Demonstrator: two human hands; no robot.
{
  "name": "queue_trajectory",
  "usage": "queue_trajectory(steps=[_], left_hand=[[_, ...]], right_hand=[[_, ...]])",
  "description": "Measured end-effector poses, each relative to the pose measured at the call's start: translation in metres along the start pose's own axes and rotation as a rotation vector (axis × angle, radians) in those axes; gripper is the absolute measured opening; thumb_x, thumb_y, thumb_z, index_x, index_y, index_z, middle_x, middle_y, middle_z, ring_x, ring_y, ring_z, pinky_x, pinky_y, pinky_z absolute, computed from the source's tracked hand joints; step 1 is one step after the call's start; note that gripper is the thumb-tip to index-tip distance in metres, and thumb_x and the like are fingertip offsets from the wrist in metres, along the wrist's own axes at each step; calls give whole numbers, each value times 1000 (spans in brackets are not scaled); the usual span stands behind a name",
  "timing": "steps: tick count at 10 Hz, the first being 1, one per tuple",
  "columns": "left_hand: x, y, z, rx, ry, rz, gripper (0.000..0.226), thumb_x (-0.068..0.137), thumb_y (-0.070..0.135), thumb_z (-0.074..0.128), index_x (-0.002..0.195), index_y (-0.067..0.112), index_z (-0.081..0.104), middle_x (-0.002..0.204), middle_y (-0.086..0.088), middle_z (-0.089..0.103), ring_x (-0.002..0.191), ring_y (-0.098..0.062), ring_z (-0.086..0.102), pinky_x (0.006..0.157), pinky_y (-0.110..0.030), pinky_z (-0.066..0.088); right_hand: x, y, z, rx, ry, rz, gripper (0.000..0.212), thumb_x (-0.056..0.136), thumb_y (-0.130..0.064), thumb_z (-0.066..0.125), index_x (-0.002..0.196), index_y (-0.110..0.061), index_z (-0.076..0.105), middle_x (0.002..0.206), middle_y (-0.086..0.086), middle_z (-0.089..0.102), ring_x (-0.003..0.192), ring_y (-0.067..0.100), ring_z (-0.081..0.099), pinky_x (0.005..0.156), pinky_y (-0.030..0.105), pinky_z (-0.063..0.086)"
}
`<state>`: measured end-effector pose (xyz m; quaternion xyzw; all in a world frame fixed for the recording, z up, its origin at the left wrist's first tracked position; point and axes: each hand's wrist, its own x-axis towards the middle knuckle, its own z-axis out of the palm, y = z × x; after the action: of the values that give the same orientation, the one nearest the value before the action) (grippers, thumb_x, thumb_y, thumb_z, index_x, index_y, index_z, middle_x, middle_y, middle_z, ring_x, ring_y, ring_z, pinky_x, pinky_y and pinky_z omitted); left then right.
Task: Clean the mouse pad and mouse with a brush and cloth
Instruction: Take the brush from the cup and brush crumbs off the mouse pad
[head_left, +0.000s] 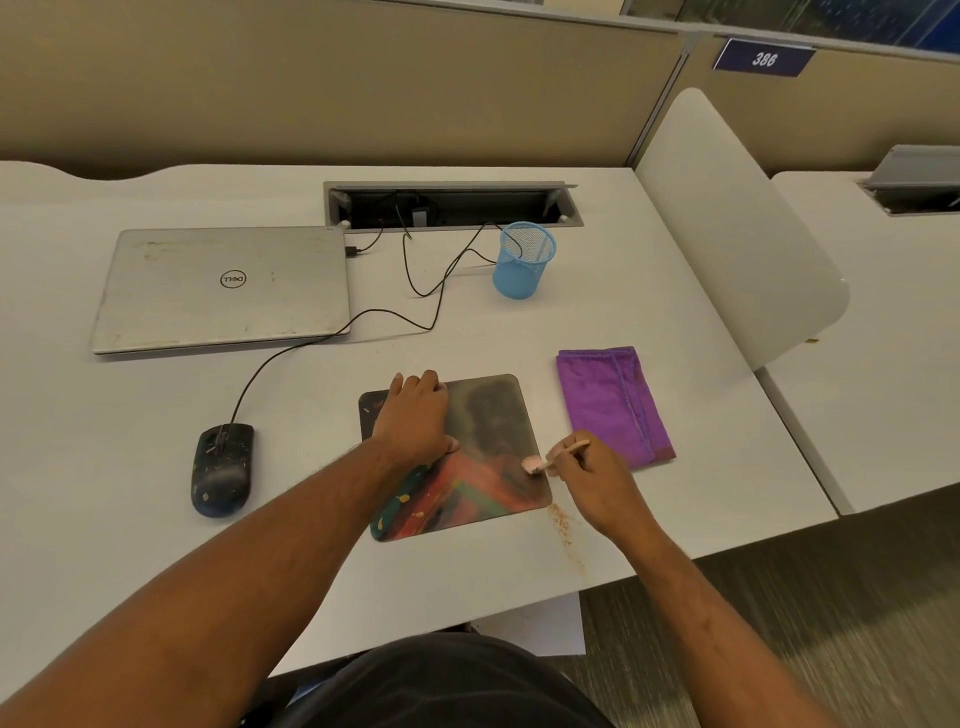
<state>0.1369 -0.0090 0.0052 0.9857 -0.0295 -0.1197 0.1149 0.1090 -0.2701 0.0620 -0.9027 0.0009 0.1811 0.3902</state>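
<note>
Both hands work the mouse pad (493, 415): left hand (415, 421) presses flat to steady it, right hand (592, 475) pinches brush (550, 460), seemingly sweeping crumbs (563, 525) off its right edge.

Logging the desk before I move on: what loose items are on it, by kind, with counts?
Mouse pad: 1
Mouse: 1
Brush: 1, gripped in the right hand
Purple cloth: 1
Laptop: 1
Blue mesh cup: 1
Total: 6
</note>
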Motion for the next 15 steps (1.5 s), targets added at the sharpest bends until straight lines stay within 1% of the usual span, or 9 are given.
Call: queue_trajectory(steps=[2, 3, 4, 5, 7, 9, 11, 13, 15], left_hand=[[0, 0, -1, -9, -3, -5, 79, 79, 58, 72, 140, 13, 49, 133, -4, 47, 123, -24, 44, 121, -49, 19], [0, 1, -1, -1, -6, -2, 79, 78, 58, 72, 139, 12, 49, 133, -4, 47, 123, -25, 44, 120, -49, 19], [1, 0, -1, 2, -5, -2, 79, 78, 58, 72, 138, 12, 50, 132, -5, 47, 123, -25, 44, 120, -49, 19], [1, 0, -1, 1, -9, -4, 79, 78, 58, 72, 138, 12, 50, 132, -4, 47, 123, -25, 44, 120, -49, 19], [0, 0, 0, -5, -9, -6, 79, 78, 57, 73, 139, 12, 50, 132, -4, 47, 123, -25, 44, 121, -49, 19], [0, 0, -1, 1, -9, -4, 78, 78, 56, 73, 138, 12, 50, 131, -4, 47, 122, -25, 44, 121, -49, 18], [-1, 1, -3, 3, -13, -5, 80, 78, 57, 73, 140, 11, 49, 132, -5, 47, 123, -25, 44, 120, -49, 19], [-2, 2, -5, 5, -10, -6, 81, 79, 56, 73, 141, 11, 48, 133, -5, 47, 124, -25, 44, 120, -49, 19], [-3, 3, -7, 13, -19, -5, 80, 80, 56, 71, 141, 11, 47, 135, -5, 46, 125, -25, 43, 120, -49, 18]], right_hand=[[-2, 1, -13, -78, -3, 20, 21, 101, -24, 54, 91, -9, 65, 89, 12, 71, 86, 27, 70, 77, 42, 60], [-3, -11, -9, 42, -31, -35, 16, 101, -22, 54, 93, -17, 67, 92, 1, 73, 89, 18, 70, 79, 36, 59], [-6, -22, 3, 72, -264, -81, 17, 101, -20, 53, 99, -24, 69, 102, -8, 74, 96, 10, 68, 80, 25, 57], [-7, -17, 2, -17, -346, -67, 16, 100, -19, 54, 100, -25, 69, 104, -8, 73, 97, 10, 67, 81, 25, 55], [-1, 5, -35, -94, -183, -6, 15, 100, -19, 55, 92, -20, 68, 94, -4, 74, 91, 16, 71, 87, 39, 60], [4, -3, -24, 122, -15, -35, 15, 102, -24, 57, 99, -18, 71, 96, -2, 76, 93, 12, 72, 85, 31, 58], [-5, 10, -17, -87, -114, 12, 18, 102, -25, 58, 93, -12, 67, 90, 5, 73, 88, 20, 71, 86, 44, 61], [-5, 9, -28, 42, 19, -23, 15, 102, -25, 57, 95, -18, 69, 92, -2, 75, 90, 15, 71, 86, 38, 61], [-7, 5, -9, -12, -101, -18, 14, 103, -24, 56, 95, -17, 65, 94, 4, 72, 93, 22, 71, 85, 40, 61]])
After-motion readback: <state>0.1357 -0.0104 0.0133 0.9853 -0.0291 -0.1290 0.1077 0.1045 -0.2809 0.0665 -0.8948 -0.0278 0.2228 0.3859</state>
